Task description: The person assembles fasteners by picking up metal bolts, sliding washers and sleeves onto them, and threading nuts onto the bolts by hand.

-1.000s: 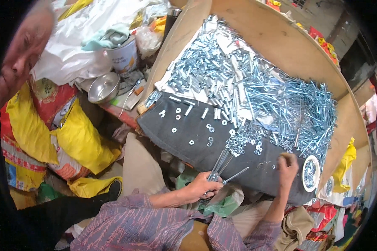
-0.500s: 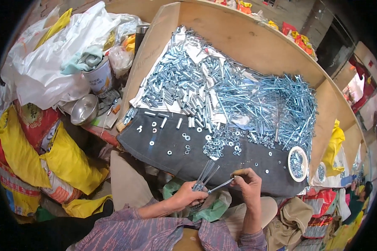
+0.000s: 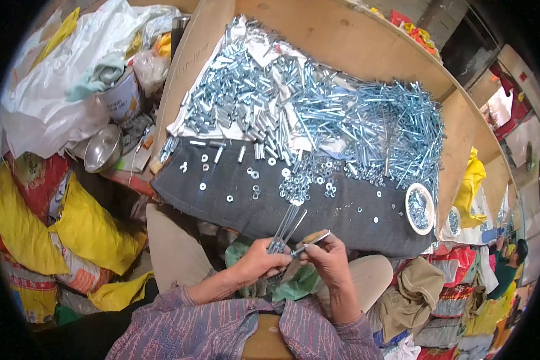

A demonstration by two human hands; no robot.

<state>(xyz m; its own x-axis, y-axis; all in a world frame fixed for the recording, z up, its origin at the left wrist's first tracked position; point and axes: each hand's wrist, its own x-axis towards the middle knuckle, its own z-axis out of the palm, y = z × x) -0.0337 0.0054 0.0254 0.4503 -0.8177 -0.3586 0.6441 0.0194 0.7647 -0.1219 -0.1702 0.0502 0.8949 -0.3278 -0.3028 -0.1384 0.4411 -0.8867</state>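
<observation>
My left hand is closed around a bundle of several long thin metal bolts, their shafts pointing up and away from me. Angled across in front of it is one more bolt, its lower end at my left fingertips. My right hand pinches this bolt between thumb and fingers. Both hands are close together above my lap, over a green plastic bag. Whatever lies inside the left palm is hidden.
A dark cloth covers the workbench's near side, with loose washers and a heap of nuts. Behind lie short metal sleeves and a pile of long bolts. A white bowl of small parts stands right; yellow sacks left.
My right hand has moved left along the slanted bolt, closer to my left hand. The left hand keeps its bundle. The bench sits slightly higher and further left in view.
</observation>
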